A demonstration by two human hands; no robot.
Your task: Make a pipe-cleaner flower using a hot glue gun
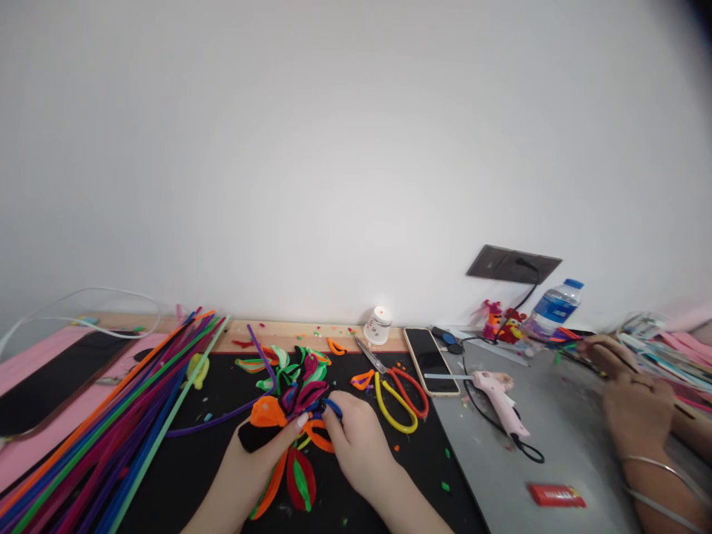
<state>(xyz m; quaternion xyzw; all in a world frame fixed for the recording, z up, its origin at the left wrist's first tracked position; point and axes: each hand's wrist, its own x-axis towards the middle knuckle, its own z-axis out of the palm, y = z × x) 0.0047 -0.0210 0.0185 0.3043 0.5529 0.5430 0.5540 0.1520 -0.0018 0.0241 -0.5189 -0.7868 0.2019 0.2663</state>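
Observation:
In the head view, a flower of bent pipe cleaners (268,412) with orange, magenta, black and red-green petals is held low in the middle. My left hand (261,452) is closed around its left side, thumb pressed near the centre. My right hand (359,441) pinches a blue pipe cleaner (332,407) at the flower's right side; its fingertips are partly hidden. Just behind lie green, white and orange looped petals (289,367). A purple pipe cleaner (211,420) stretches leftward over the black mat (172,475). Scissors (397,393) with yellow and red handles rest right of my hands.
Long pipe cleaners (122,415) fill the left side, near a dark tablet (61,378). A paper cup (377,326), phone (431,362), pink glue gun (500,404), red lighter (557,495) and water bottle (556,305) stand or lie rightward. Another person's hands (637,400) work at far right.

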